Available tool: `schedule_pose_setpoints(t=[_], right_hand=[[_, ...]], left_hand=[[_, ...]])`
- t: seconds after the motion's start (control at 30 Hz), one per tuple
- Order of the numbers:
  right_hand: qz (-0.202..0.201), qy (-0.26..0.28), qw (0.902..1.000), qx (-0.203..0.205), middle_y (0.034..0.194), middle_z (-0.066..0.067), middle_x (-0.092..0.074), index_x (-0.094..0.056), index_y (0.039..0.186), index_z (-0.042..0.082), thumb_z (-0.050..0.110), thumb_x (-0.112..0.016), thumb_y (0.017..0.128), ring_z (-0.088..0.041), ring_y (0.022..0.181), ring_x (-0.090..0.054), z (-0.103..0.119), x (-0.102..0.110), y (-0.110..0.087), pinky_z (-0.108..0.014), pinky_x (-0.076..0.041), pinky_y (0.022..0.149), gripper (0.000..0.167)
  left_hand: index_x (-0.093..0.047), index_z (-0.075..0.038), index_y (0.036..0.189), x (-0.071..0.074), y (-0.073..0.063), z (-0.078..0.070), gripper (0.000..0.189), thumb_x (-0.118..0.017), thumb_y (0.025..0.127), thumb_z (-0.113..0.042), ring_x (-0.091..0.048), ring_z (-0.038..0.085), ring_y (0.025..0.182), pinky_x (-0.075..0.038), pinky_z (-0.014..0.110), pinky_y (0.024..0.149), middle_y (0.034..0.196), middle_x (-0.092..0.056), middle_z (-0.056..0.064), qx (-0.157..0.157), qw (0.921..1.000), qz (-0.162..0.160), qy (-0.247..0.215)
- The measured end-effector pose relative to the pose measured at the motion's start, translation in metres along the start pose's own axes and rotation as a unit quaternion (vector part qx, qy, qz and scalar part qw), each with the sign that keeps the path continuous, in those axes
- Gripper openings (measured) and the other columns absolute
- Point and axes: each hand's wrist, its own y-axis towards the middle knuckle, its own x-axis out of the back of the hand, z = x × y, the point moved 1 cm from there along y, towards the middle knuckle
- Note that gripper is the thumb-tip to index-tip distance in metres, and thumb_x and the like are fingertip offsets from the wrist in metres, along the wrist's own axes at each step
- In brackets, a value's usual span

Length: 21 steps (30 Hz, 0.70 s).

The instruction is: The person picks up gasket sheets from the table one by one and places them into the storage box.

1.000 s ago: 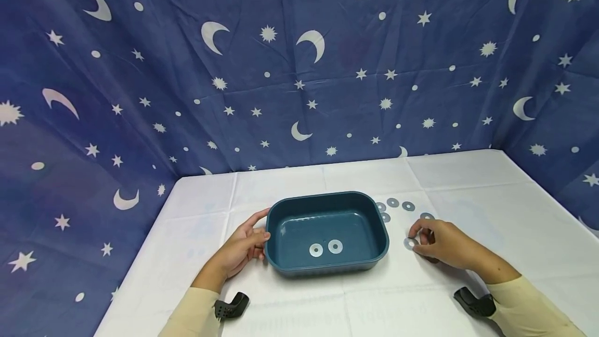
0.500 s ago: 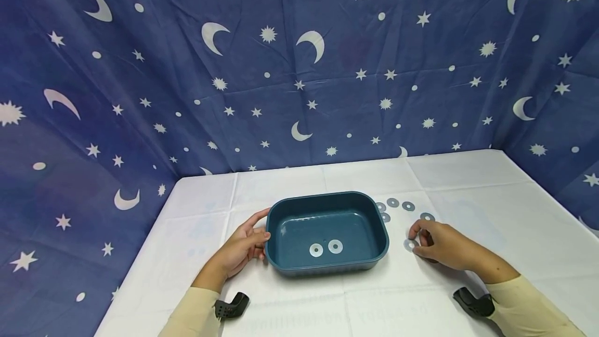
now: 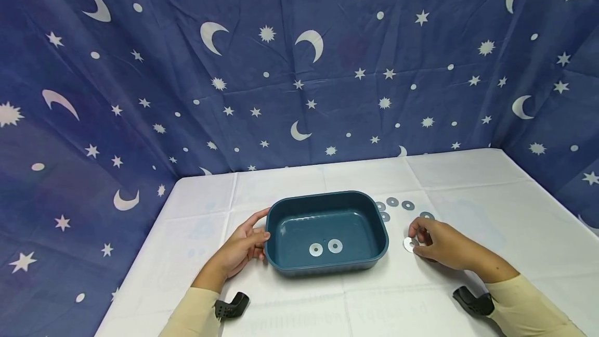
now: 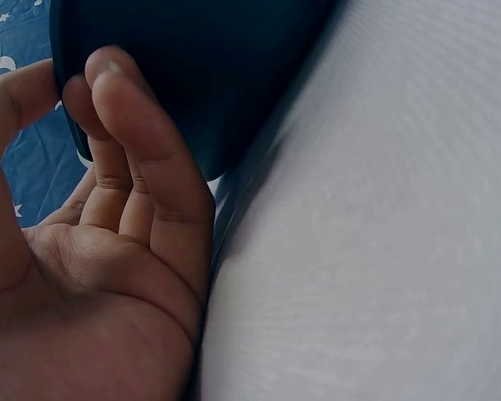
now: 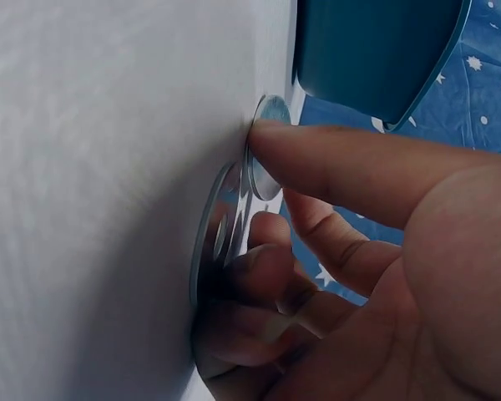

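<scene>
A dark teal plastic tub [image 3: 323,222] stands on the white cloth, two metal washers [image 3: 335,246] lying flat on its floor. At its left end my left hand [image 3: 243,246] grips the wall, the thumb at the rim; the left wrist view shows the fingers [image 4: 138,109] against the tub's dark side. To the right of the tub, my right hand [image 3: 442,243] pinches a washer [image 3: 409,245] low over the cloth, between thumb and forefinger. In the right wrist view the thumb lies on that washer [image 5: 273,171], and another washer [image 5: 207,242] stands edge-on beside the curled fingers.
Several more washers [image 3: 408,205] lie on the white cloth [image 3: 290,306] behind and left of my right hand, some close to the tub's right wall. A blue curtain [image 3: 262,56] with moons and stars hangs along the back and sides. Each wrist wears a black camera mount [image 3: 473,301].
The washer at my right fingertips has tilted and now shines brighter, its edge slightly further left. The left hand and the tub have stayed in place.
</scene>
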Motion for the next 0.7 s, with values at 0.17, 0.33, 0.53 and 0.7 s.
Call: schedule_pose_setpoints(t=[0.17,0.33,0.53,0.7], right_hand=[[-0.012,-0.011,0.9997,0.019,0.087,-0.001,-0.052,-0.057,0.099,0.010,0.002,-0.078,0.079,-0.012,0.082,-0.048,0.0020,0.0012,0.0001,-0.022,-0.040,0.066,0.030],[-0.014,-0.010,0.9991,0.038,0.086,0.000,-0.053,-0.055,0.098,0.011,-0.001,-0.076,0.080,-0.009,0.079,-0.048,0.0036,0.0043,-0.0005,-0.021,-0.041,0.064,0.030],[-0.004,0.015,0.9994,0.031,0.084,-0.001,-0.053,-0.054,0.102,0.011,-0.004,-0.070,0.082,-0.007,0.071,-0.048,0.0044,0.0044,-0.0009,-0.022,-0.042,0.059,0.029],[0.005,0.031,0.9990,0.033,0.083,-0.001,-0.054,-0.055,0.105,0.010,-0.005,-0.065,0.085,-0.007,0.068,-0.049,0.0034,0.0025,-0.0009,-0.022,-0.044,0.057,0.026]], left_hand=[[-0.018,-0.015,0.159,-0.0006,0.0024,-0.0002,0.071,-0.055,0.099,-0.008,-0.061,0.007,0.063,-0.052,0.020,0.056,0.091,-0.064,-0.003,-0.004,1.0000,0.003,0.000],[-0.017,-0.015,0.159,-0.0014,0.0039,-0.0002,0.070,-0.052,0.100,-0.005,-0.061,0.008,0.063,-0.052,0.020,0.056,0.093,-0.064,-0.001,-0.005,1.0000,0.005,0.001],[-0.017,-0.015,0.159,-0.0007,0.0031,0.0005,0.069,-0.052,0.100,-0.006,-0.060,0.008,0.064,-0.051,0.020,0.057,0.094,-0.064,-0.001,-0.003,1.0000,0.006,0.002],[-0.015,-0.015,0.160,0.0011,0.0021,0.0015,0.071,-0.054,0.100,-0.009,-0.060,0.008,0.064,-0.051,0.020,0.058,0.095,-0.064,-0.002,-0.001,0.9999,0.010,0.004]])
